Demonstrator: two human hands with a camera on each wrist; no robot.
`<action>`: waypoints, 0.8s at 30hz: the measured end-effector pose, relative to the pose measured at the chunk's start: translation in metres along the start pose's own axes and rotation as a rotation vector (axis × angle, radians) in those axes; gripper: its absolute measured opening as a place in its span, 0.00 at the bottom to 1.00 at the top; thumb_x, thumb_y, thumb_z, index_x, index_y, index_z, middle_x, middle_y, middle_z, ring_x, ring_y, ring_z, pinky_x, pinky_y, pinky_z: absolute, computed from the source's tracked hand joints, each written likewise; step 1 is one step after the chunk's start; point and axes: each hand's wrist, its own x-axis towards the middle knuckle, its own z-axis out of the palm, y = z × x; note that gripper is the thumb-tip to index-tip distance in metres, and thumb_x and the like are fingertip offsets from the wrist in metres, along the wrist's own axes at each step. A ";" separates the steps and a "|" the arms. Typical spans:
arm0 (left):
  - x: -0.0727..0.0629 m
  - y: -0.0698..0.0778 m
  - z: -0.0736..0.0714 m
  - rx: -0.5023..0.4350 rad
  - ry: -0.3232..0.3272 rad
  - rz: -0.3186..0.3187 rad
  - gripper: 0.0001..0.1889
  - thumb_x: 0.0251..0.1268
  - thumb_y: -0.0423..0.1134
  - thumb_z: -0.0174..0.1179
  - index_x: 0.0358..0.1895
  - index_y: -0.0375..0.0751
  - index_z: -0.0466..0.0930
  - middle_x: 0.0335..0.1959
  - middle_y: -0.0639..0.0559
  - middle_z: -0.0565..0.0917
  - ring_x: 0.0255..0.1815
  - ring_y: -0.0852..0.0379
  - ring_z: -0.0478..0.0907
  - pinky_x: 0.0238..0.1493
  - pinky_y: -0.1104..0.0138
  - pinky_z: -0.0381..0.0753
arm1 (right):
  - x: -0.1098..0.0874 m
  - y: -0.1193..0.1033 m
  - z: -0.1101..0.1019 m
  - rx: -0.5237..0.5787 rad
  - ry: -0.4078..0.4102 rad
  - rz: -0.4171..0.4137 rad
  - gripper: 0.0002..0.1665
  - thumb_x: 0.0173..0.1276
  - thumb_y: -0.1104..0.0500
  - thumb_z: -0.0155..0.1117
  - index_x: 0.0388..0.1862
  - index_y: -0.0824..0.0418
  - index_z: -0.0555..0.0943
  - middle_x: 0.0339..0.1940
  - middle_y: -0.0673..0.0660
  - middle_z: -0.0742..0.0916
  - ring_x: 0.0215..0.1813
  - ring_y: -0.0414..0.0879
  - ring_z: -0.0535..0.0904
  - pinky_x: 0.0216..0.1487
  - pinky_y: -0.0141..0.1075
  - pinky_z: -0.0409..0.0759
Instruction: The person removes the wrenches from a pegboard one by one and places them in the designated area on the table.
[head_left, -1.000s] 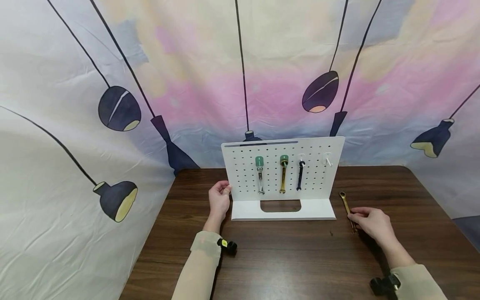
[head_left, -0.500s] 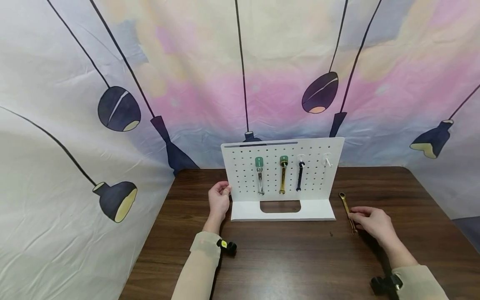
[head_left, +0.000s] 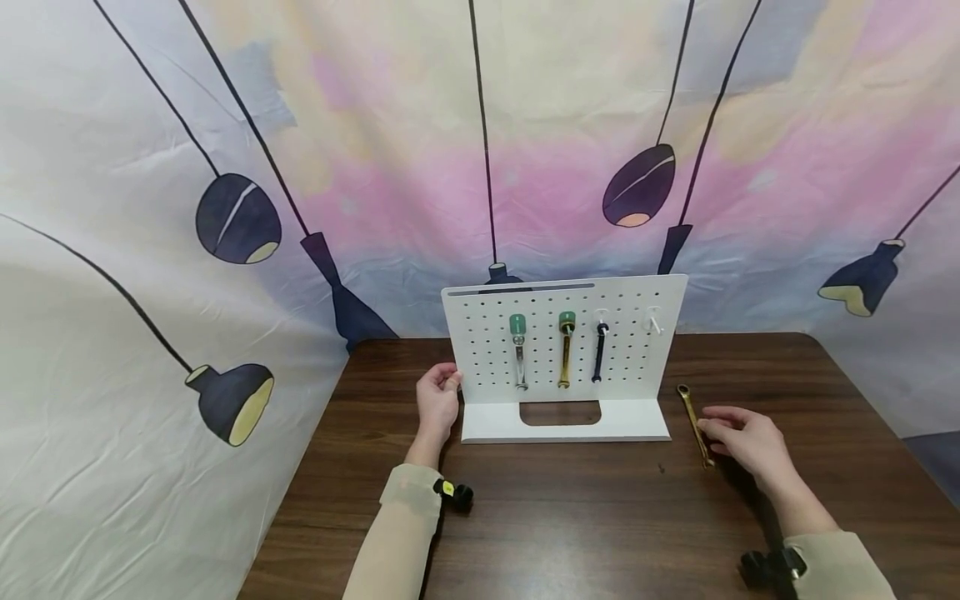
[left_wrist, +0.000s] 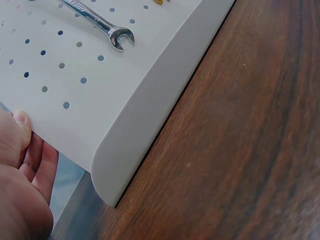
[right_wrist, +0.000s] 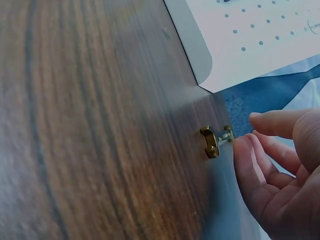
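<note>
My left hand (head_left: 438,400) pinches the left edge of a white pegboard (head_left: 491,423); the left wrist view shows the thumb (left_wrist: 20,120) on the front face and fingers behind. My right hand (head_left: 750,443) hovers just right of a brass-coloured combination wrench (head_left: 690,412) lying on the table. In the right wrist view its thumb and fingers are spread apart with nothing seen between them, and the wrench's open end (right_wrist: 210,142) points toward the camera. The fingertips partly cover the wrench's far part there. Whether they touch it I cannot tell.
On the pegboard hang a silver wrench (head_left: 520,362), a brass-coloured wrench (head_left: 566,358) and a dark wrench (head_left: 599,354). A white peg (head_left: 655,322) at the right carries nothing. Behind the brown wooden table (head_left: 570,517) hangs a printed cloth (head_left: 360,150).
My right hand has shifted slightly right, and its fingertips now overlap the wrench less. The wrench stays on the table. My left hand keeps its place at the pegboard.
</note>
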 end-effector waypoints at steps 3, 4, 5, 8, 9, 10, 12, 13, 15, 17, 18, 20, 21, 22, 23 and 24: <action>0.000 0.000 0.001 0.008 -0.007 -0.004 0.04 0.74 0.23 0.64 0.39 0.34 0.85 0.33 0.48 0.84 0.35 0.56 0.80 0.43 0.63 0.85 | 0.000 0.001 0.002 0.006 0.006 -0.026 0.32 0.81 0.51 0.67 0.68 0.76 0.78 0.55 0.68 0.89 0.42 0.36 0.86 0.41 0.34 0.89; 0.000 0.000 0.001 0.010 -0.008 -0.006 0.04 0.74 0.24 0.64 0.39 0.34 0.85 0.33 0.48 0.84 0.35 0.56 0.80 0.45 0.61 0.86 | -0.001 0.001 0.002 0.015 0.008 -0.030 0.32 0.81 0.50 0.68 0.68 0.76 0.78 0.55 0.68 0.89 0.42 0.35 0.86 0.41 0.34 0.89; 0.000 0.001 0.001 0.014 -0.009 -0.010 0.04 0.74 0.24 0.64 0.40 0.34 0.85 0.33 0.48 0.84 0.35 0.56 0.81 0.46 0.59 0.86 | -0.001 0.001 0.003 0.020 0.006 -0.036 0.32 0.81 0.50 0.67 0.69 0.75 0.78 0.55 0.68 0.89 0.42 0.35 0.86 0.41 0.34 0.89; -0.001 0.001 0.001 0.016 -0.011 -0.011 0.03 0.75 0.24 0.64 0.40 0.33 0.85 0.34 0.47 0.85 0.35 0.57 0.80 0.48 0.55 0.86 | -0.001 0.000 0.005 0.034 0.005 -0.044 0.32 0.81 0.50 0.67 0.69 0.75 0.77 0.55 0.67 0.89 0.43 0.34 0.86 0.42 0.34 0.89; -0.001 0.002 0.001 0.016 -0.011 -0.012 0.04 0.75 0.24 0.64 0.40 0.34 0.85 0.34 0.47 0.85 0.35 0.57 0.80 0.48 0.55 0.86 | -0.001 -0.001 0.006 0.037 0.004 -0.044 0.32 0.81 0.50 0.67 0.69 0.75 0.77 0.55 0.67 0.89 0.43 0.33 0.86 0.43 0.34 0.89; -0.001 0.002 0.001 0.016 -0.010 -0.014 0.04 0.75 0.24 0.64 0.40 0.34 0.85 0.34 0.47 0.85 0.35 0.57 0.81 0.48 0.54 0.86 | -0.002 -0.002 0.007 0.041 0.001 -0.044 0.32 0.81 0.50 0.67 0.69 0.74 0.77 0.55 0.67 0.89 0.44 0.34 0.86 0.43 0.34 0.89; -0.001 0.002 0.001 0.019 -0.011 -0.008 0.04 0.75 0.24 0.63 0.40 0.34 0.85 0.34 0.47 0.85 0.35 0.57 0.80 0.47 0.57 0.86 | -0.003 -0.004 0.010 0.047 -0.006 -0.047 0.33 0.81 0.50 0.67 0.70 0.74 0.77 0.55 0.66 0.89 0.44 0.35 0.86 0.43 0.34 0.88; -0.001 0.002 0.001 0.018 -0.011 -0.008 0.03 0.75 0.24 0.63 0.41 0.33 0.85 0.35 0.46 0.85 0.36 0.56 0.81 0.48 0.56 0.86 | -0.003 -0.005 0.011 0.053 -0.008 -0.049 0.33 0.81 0.49 0.68 0.70 0.74 0.77 0.55 0.66 0.89 0.44 0.35 0.86 0.43 0.33 0.88; 0.000 0.001 0.003 0.021 -0.008 -0.011 0.03 0.76 0.24 0.63 0.42 0.31 0.85 0.36 0.43 0.85 0.38 0.50 0.82 0.48 0.54 0.86 | -0.004 -0.008 0.013 0.063 -0.011 -0.054 0.34 0.80 0.49 0.68 0.70 0.74 0.77 0.55 0.65 0.89 0.44 0.37 0.87 0.43 0.33 0.88; 0.000 0.000 0.003 0.022 -0.006 -0.009 0.03 0.76 0.24 0.63 0.43 0.30 0.85 0.36 0.42 0.86 0.38 0.48 0.82 0.47 0.57 0.86 | -0.004 -0.011 0.015 0.066 -0.007 -0.058 0.34 0.80 0.48 0.69 0.70 0.73 0.77 0.54 0.63 0.90 0.43 0.39 0.88 0.42 0.33 0.88; 0.001 0.000 0.003 0.019 -0.005 -0.011 0.02 0.76 0.24 0.63 0.43 0.29 0.85 0.37 0.42 0.86 0.39 0.48 0.82 0.46 0.59 0.86 | -0.005 -0.012 0.015 0.068 -0.005 -0.061 0.34 0.80 0.48 0.69 0.70 0.72 0.78 0.54 0.63 0.90 0.43 0.40 0.88 0.41 0.33 0.87; 0.001 -0.001 0.003 0.016 -0.002 -0.012 0.03 0.75 0.23 0.63 0.42 0.30 0.85 0.36 0.42 0.85 0.38 0.48 0.82 0.44 0.64 0.84 | -0.005 -0.016 0.018 0.075 -0.002 -0.071 0.34 0.79 0.47 0.70 0.70 0.72 0.78 0.54 0.62 0.90 0.43 0.39 0.88 0.41 0.33 0.87; 0.001 -0.001 0.003 0.014 -0.002 -0.010 0.03 0.75 0.23 0.63 0.42 0.31 0.85 0.35 0.44 0.85 0.37 0.51 0.81 0.42 0.67 0.83 | -0.005 -0.017 0.019 0.081 -0.001 -0.075 0.34 0.79 0.47 0.70 0.69 0.72 0.79 0.53 0.61 0.90 0.43 0.38 0.87 0.42 0.33 0.87; 0.000 -0.001 0.002 0.013 -0.002 -0.008 0.03 0.75 0.24 0.64 0.41 0.32 0.85 0.35 0.45 0.85 0.36 0.53 0.81 0.40 0.70 0.82 | -0.006 -0.019 0.020 0.096 -0.002 -0.080 0.34 0.79 0.48 0.70 0.69 0.72 0.79 0.54 0.61 0.90 0.44 0.36 0.87 0.42 0.33 0.87; 0.000 -0.002 0.002 0.014 -0.003 -0.010 0.03 0.75 0.24 0.64 0.41 0.33 0.85 0.34 0.46 0.85 0.36 0.54 0.80 0.40 0.70 0.81 | -0.006 -0.021 0.021 0.112 -0.003 -0.087 0.34 0.78 0.48 0.70 0.69 0.72 0.79 0.54 0.60 0.90 0.44 0.35 0.87 0.43 0.33 0.88; 0.000 -0.002 0.001 0.014 -0.003 -0.007 0.04 0.75 0.23 0.64 0.41 0.33 0.85 0.34 0.47 0.85 0.35 0.55 0.80 0.40 0.70 0.82 | -0.006 -0.022 0.023 0.131 -0.003 -0.091 0.34 0.78 0.48 0.71 0.69 0.72 0.78 0.53 0.59 0.90 0.44 0.33 0.86 0.44 0.33 0.88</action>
